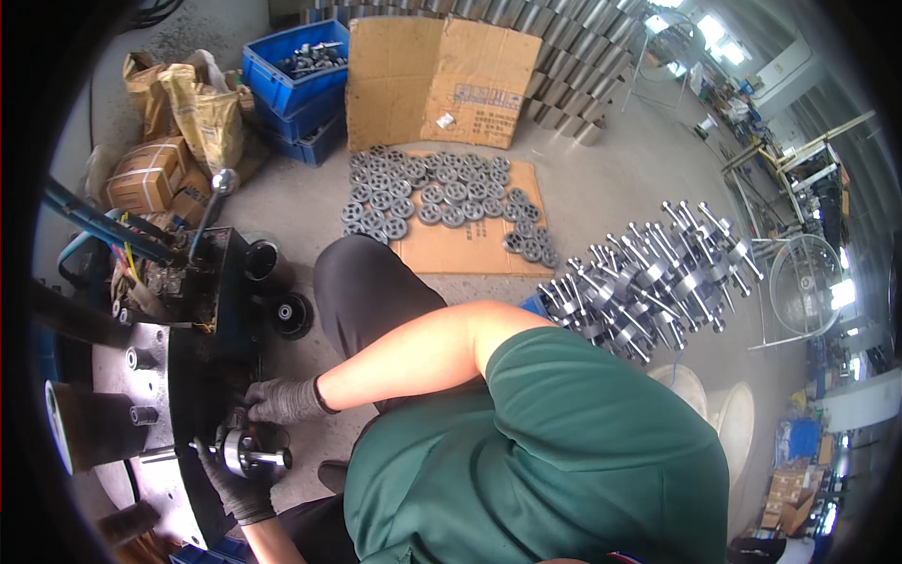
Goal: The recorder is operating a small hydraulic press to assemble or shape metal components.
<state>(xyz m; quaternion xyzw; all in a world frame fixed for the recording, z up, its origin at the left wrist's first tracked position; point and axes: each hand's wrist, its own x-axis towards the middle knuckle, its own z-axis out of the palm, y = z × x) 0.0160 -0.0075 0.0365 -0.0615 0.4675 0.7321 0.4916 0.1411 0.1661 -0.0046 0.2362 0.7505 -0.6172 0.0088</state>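
Note:
My left hand point(235, 481), in a dark grey glove, grips a short metal shaft part with a round steel collar point(252, 458), held level at the edge of a dark machine point(202, 376). My right hand point(282, 399), gloved too, reaches across my body and rests on the machine's edge just above that part. Its fingers curl downward, and what they touch is hidden. My bare right forearm runs from my green shirt to this hand.
A grey round machine plate point(141, 414) and a lever with a ball knob point(223, 181) stand at left. Round metal discs point(442, 202) lie on cardboard beyond my knee. Shafted parts point(648, 282) are piled at right. Blue crates point(296, 80), sacks point(193, 108) and boxes point(150, 174) stand behind.

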